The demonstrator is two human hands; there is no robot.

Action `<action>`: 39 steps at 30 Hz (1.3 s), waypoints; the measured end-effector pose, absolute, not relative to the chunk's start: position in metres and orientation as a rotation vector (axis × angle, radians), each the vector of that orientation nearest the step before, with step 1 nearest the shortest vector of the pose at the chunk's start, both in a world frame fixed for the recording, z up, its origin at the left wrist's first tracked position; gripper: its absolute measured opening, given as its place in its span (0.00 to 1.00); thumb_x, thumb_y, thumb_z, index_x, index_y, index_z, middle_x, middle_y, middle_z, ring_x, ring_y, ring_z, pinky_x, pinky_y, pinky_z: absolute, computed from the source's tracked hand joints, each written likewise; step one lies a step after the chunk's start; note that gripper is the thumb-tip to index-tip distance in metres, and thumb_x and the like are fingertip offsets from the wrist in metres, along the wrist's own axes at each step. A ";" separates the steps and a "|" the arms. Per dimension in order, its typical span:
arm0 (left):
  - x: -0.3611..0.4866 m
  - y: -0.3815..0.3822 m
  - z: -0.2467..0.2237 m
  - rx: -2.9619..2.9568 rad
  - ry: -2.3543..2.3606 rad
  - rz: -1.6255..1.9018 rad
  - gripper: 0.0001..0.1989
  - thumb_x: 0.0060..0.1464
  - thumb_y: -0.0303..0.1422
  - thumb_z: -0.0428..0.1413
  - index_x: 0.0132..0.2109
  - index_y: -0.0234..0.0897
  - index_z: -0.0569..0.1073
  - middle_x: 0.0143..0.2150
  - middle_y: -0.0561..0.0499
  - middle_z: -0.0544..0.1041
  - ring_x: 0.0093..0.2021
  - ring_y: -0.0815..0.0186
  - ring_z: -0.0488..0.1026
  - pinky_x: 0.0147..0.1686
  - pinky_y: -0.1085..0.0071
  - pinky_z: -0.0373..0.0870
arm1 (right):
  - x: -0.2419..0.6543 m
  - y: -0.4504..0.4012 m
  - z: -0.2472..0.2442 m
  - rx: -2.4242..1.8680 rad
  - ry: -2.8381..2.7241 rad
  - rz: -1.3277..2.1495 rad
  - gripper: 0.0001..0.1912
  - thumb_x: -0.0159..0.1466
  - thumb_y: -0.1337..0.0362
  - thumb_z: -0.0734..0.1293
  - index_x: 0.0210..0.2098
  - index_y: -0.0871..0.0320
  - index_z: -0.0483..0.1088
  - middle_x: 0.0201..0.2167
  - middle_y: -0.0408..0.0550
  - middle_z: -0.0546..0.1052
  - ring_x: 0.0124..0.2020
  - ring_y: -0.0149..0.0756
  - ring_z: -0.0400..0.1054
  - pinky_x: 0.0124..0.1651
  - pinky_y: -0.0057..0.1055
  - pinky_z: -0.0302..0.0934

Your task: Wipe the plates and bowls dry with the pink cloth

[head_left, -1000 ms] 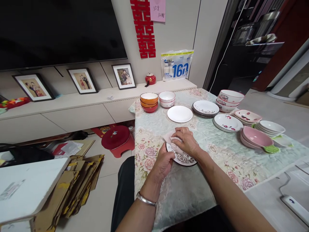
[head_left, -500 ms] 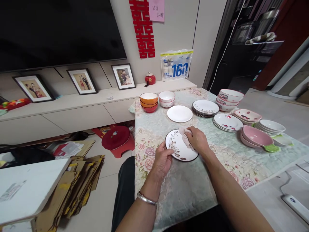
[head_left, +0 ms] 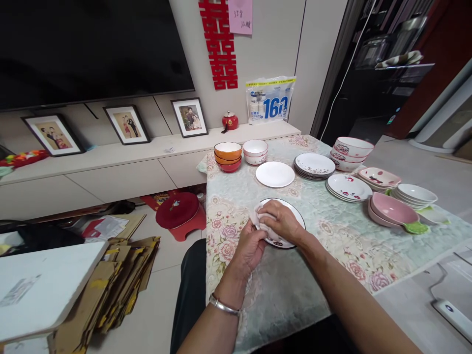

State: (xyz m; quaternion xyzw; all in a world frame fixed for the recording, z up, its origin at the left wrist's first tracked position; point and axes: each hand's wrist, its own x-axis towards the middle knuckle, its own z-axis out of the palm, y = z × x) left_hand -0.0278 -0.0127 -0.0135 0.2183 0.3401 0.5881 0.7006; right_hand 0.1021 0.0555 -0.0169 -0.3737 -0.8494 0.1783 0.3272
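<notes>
A white plate (head_left: 295, 216) with a dark rim and brown floral print is in front of me, tilted a little. My left hand (head_left: 252, 246) grips its near-left edge, thumb on top. A pale cloth or tissue (head_left: 255, 214) is bunched under the fingers of my right hand (head_left: 278, 221), which presses it to the plate's left side. The two hands are close together there, and they cover much of the print. Just beyond lies a plain white plate (head_left: 275, 174), with a stack of dark-rimmed plates (head_left: 314, 164) to its right.
Orange and red bowls (head_left: 227, 156) and white bowls (head_left: 255, 151) stand at the table's far left. On the right are floral plates (head_left: 348, 187), tall bowls (head_left: 352, 152), pink dishes (head_left: 393, 209) and small white dishes (head_left: 416, 192). A red stool (head_left: 180, 211) and flattened cardboard (head_left: 125, 280) are left of the table.
My right hand has moved left across the plate with the cloth, from its right side to its left edge. My left hand keeps its grip in nearly the same place.
</notes>
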 end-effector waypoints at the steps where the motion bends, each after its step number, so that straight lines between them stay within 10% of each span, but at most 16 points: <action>1: -0.027 -0.013 -0.014 0.494 0.757 1.320 0.31 0.31 0.17 0.56 0.48 0.36 0.75 0.36 0.52 0.78 0.34 0.68 0.72 0.36 0.73 0.66 | 0.101 0.055 -0.017 -0.901 -2.238 0.521 0.08 0.64 0.67 0.66 0.42 0.54 0.76 0.41 0.48 0.77 0.45 0.39 0.68 0.50 0.35 0.61; 10: -0.029 -0.013 -0.011 0.487 0.789 1.246 0.31 0.30 0.17 0.55 0.48 0.34 0.76 0.43 0.48 0.80 0.42 0.62 0.73 0.43 0.68 0.67 | 0.126 0.068 -0.013 -1.667 -1.953 0.117 0.12 0.65 0.64 0.64 0.44 0.60 0.76 0.41 0.57 0.74 0.45 0.47 0.66 0.46 0.38 0.58; 18: -0.026 -0.013 -0.014 0.539 0.789 1.288 0.25 0.29 0.18 0.54 0.41 0.33 0.77 0.34 0.52 0.78 0.34 0.68 0.71 0.37 0.72 0.65 | 0.103 0.052 -0.014 -1.027 -2.224 0.522 0.08 0.64 0.67 0.66 0.42 0.54 0.75 0.42 0.48 0.77 0.45 0.39 0.67 0.50 0.35 0.59; 28: -0.029 -0.014 -0.008 0.517 0.775 1.246 0.28 0.30 0.18 0.55 0.44 0.33 0.78 0.39 0.47 0.81 0.41 0.59 0.76 0.41 0.68 0.68 | 0.130 0.068 -0.012 -1.463 -2.137 0.412 0.15 0.68 0.61 0.62 0.51 0.57 0.72 0.45 0.52 0.78 0.45 0.41 0.70 0.46 0.33 0.58; 39: -0.031 -0.009 -0.015 0.465 0.759 1.322 0.33 0.28 0.16 0.55 0.48 0.34 0.76 0.43 0.46 0.81 0.49 0.57 0.75 0.48 0.65 0.68 | 0.133 0.059 -0.006 -1.885 -1.983 -0.038 0.14 0.67 0.59 0.63 0.40 0.61 0.77 0.40 0.62 0.75 0.44 0.52 0.65 0.39 0.38 0.55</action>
